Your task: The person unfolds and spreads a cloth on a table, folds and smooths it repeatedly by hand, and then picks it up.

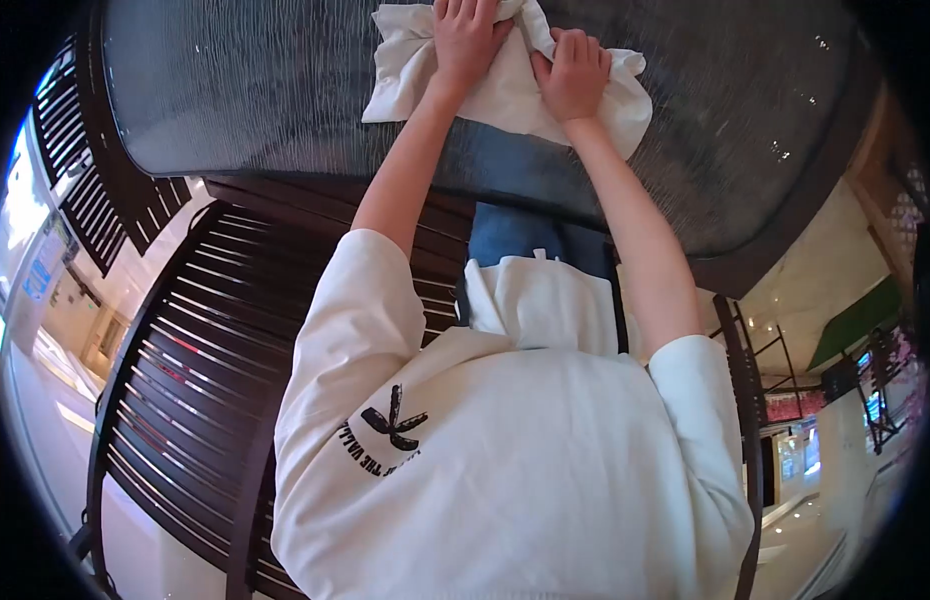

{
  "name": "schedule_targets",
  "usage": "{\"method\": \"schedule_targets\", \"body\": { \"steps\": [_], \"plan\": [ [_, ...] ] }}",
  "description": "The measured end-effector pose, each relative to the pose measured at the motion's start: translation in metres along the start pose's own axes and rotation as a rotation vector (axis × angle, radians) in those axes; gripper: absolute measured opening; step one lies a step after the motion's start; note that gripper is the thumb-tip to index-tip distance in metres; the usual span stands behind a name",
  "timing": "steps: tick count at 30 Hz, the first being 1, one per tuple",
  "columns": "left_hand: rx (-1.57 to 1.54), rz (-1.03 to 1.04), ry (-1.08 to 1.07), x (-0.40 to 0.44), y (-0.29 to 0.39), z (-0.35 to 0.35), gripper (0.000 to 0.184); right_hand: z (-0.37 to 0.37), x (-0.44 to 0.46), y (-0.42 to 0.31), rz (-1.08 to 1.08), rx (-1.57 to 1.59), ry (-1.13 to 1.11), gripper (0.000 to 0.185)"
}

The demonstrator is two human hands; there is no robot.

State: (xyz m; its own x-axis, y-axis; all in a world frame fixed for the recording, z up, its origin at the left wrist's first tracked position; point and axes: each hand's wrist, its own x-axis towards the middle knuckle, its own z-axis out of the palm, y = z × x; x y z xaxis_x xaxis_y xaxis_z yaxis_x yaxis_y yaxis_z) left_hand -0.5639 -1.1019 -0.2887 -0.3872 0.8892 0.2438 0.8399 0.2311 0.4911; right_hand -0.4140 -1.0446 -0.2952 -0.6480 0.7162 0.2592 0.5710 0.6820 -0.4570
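A white cloth [515, 98] lies bunched and creased on a dark glass-topped table [255, 90] with a streaked surface. My left hand [467, 42] grips the cloth near its middle, its fingertips cut off by the top of the view. A little to the right, my right hand [575, 76] is closed on the same cloth, with the fingers curled into its folds. A raised fold of fabric stands between the two hands. Both arms reach forward over the table's near edge.
Dark slatted seating [200, 370] stands below the table on the left. Another slatted chair [105, 190] is at the far left. A dark metal frame [770, 350] stands on the right, on a pale floor. The table's rounded rim [785, 250] curves along the right.
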Motion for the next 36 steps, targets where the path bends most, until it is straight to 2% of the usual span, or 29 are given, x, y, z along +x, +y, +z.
{"method": "schedule_targets", "body": {
  "steps": [4, 7, 10, 14, 16, 20, 22, 25, 31, 32, 33, 34, 36],
  "plan": [
    [0.0, -0.013, -0.004, -0.001, 0.002, -0.001, 0.027, 0.0, 0.001, -0.003, -0.012, -0.032, 0.008, 0.035],
    [0.024, 0.013, 0.069, -0.005, 0.002, 0.0, 0.028, -0.001, 0.0, -0.008, -0.039, -0.05, 0.046, 0.034],
    [0.077, 0.094, 0.162, -0.001, -0.001, 0.007, 0.026, -0.003, 0.006, -0.014, 0.021, -0.013, -0.032, 0.034],
    [0.144, 0.023, 0.212, -0.013, 0.006, 0.013, 0.021, 0.0, 0.0, -0.015, 0.027, -0.069, 0.016, 0.033],
    [0.202, -0.064, 0.211, -0.036, 0.011, 0.018, 0.021, 0.0, -0.015, -0.014, -0.001, -0.056, 0.064, 0.034],
    [0.24, -0.056, 0.147, -0.088, 0.042, 0.001, 0.022, -0.015, -0.064, -0.019, 0.024, -0.029, 0.038, 0.032],
    [0.072, -0.072, 0.168, -0.115, 0.045, 0.011, 0.031, -0.016, -0.086, -0.011, -0.07, -0.04, 0.015, 0.032],
    [0.072, -0.163, 0.121, -0.153, 0.071, -0.002, 0.032, -0.027, -0.105, -0.015, -0.038, 0.013, -0.02, 0.031],
    [-0.029, -0.175, 0.138, -0.143, 0.063, -0.002, 0.03, -0.031, -0.104, -0.02, 0.02, 0.059, -0.043, 0.033],
    [-0.092, -0.166, 0.146, -0.134, 0.059, -0.003, 0.029, -0.03, -0.099, -0.019, 0.053, 0.065, 0.004, 0.033],
    [-0.13, -0.072, 0.184, -0.121, 0.048, -0.003, 0.028, -0.027, -0.093, -0.017, 0.084, 0.071, 0.049, 0.033],
    [-0.131, -0.075, 0.176, -0.107, 0.037, -0.002, 0.028, -0.019, -0.084, -0.017, 0.091, 0.071, 0.043, 0.033],
    [-0.081, -0.033, 0.258, -0.066, 0.021, 0.006, 0.03, -0.008, -0.039, -0.014, 0.118, 0.041, 0.176, 0.034]
  ]
}}
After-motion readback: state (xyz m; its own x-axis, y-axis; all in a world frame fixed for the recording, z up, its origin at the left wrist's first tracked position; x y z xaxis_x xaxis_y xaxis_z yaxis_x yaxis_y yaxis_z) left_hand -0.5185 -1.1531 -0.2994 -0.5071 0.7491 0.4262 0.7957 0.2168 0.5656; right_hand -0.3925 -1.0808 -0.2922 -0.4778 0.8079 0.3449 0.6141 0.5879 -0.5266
